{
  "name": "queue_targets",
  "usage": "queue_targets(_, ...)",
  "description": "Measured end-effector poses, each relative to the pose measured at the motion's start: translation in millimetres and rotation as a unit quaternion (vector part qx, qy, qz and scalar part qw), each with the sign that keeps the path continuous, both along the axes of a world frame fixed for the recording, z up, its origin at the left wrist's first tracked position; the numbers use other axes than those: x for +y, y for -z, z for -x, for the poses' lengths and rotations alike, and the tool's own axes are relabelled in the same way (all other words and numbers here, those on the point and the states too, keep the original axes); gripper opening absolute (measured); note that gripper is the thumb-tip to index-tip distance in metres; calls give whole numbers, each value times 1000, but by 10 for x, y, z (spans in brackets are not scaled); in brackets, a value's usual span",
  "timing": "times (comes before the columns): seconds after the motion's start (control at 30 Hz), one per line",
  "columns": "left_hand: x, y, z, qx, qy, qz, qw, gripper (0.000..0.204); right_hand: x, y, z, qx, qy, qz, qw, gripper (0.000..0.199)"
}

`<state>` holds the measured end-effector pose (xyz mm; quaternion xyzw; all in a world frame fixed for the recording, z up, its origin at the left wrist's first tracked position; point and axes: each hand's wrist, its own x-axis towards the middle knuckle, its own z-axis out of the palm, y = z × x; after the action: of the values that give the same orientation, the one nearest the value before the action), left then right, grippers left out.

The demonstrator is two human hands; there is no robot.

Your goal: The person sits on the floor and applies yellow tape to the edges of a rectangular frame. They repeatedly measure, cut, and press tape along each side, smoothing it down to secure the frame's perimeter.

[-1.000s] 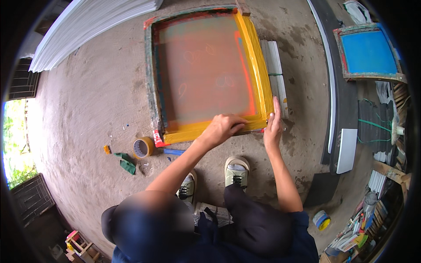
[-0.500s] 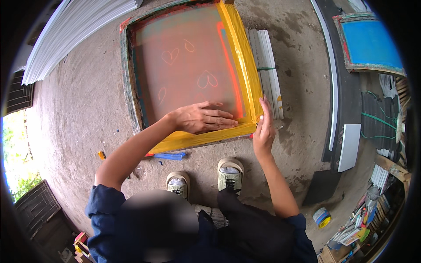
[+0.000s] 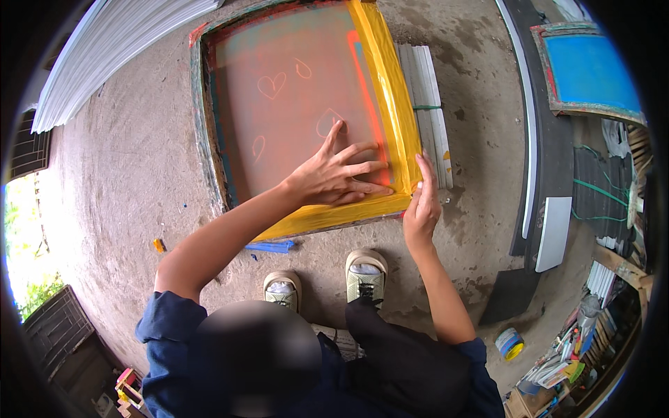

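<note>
- The wooden frame (image 3: 208, 139) lies ahead of your feet, low over the floor (image 3: 139, 174); its far edge runs close to the top of the view and is partly cut off, and its near left corner is hidden behind your left forearm (image 3: 230, 237).
- Your left grip (image 3: 331, 175) is open, fingers spread over the lower right part of the sheet (image 3: 279, 139) inside the frame; the lowest fingers reach the yellow tape (image 3: 387, 76), and how firmly they press is hard to tell.
- Your index fingertip covers part of one of the pale heart outlines (image 3: 272, 86) on the sheet.
- Your right grip (image 3: 423, 212) lies against the near right corner, fingers straight along the outer side, thumb by the tape; you hide that corner, so I cannot tell whether you clasp it or only brace it.
- White boards (image 3: 426, 83) tied with green string (image 3: 427, 107) stick out past the frame's right side; the rest is covered, so whether they bear the frame is unclear.
- A blue strip (image 3: 275, 246) lies on the floor just before the near edge, its left end close to your forearm.
- Your left shoe (image 3: 282, 285) is partly covered by a blurred dark shape (image 3: 254, 355); the heel of your right shoe (image 3: 366, 273) is behind dark cloth (image 3: 404, 348).
- At far right, a blue-faced frame (image 3: 592, 73) runs into the dark rim, and the heaped things (image 3: 582, 348) below are too jumbled to sort.
</note>
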<state>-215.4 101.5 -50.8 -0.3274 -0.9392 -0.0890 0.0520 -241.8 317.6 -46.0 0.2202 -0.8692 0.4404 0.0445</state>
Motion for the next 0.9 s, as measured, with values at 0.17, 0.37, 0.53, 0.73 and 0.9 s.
queue_targets(0.17,88,30,12,-34,-68,-9,997,49,14,18,20,15,3,-3,1000,49)
queue_targets(0.37,28,-57,92,-54,29,-5,998,48,-12,5,-1,8,6,4,1000,48)
queue_targets(0.53,202,2,35,-52,-132,3,990,58,24,28,-11,26,10,-18,999,47)
queue_targets(0.73,338,35,56,-37,-239,-48,969,72,29,-12,-23,26,-1,-10,1000,48)
queue_targets(0.9,219,52,72,-34,-239,-57,969,49,8,-5,14,59,-16,-33,998,47)
